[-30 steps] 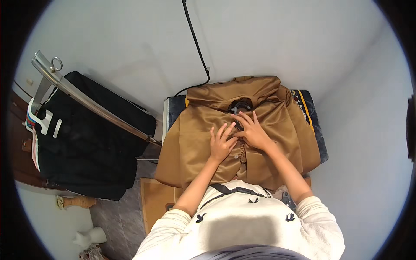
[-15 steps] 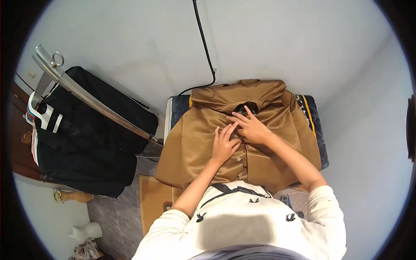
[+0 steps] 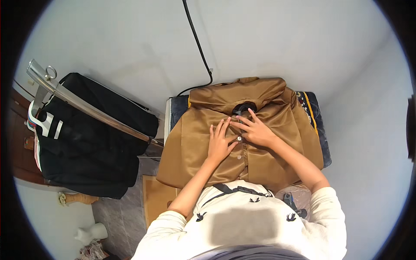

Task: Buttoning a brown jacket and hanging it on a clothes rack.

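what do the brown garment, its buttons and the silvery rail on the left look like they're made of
The brown garment looks like smooth satin, probably synthetic: its folds throw bright highlights. Its pale buttons may be plastic or shell; they're too small to tell. The rail seems polished metal, perhaps chromed, judging by its silvery shine.

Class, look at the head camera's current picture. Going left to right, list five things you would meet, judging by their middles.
White hanger, vase, black cord, left hand, right hand.
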